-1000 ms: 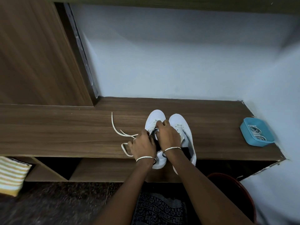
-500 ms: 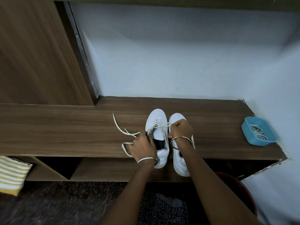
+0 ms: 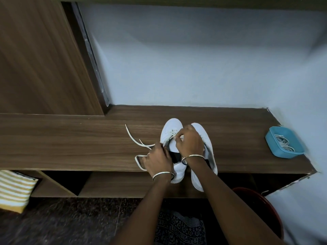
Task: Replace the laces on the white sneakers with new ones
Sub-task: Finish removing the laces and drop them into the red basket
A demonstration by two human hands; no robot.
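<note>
A wooden worktop carries a pair of white sneakers, side by side with toes toward the wall and heels over the near edge. A blue tray of coiled laces sits well apart at its right end. Over the left shoe, the left hand pinches a white lace trailing leftward across the wood, while the right hand grips the same lace at the eyelets with curled fingers.

White sneakers; blue tray
</note>
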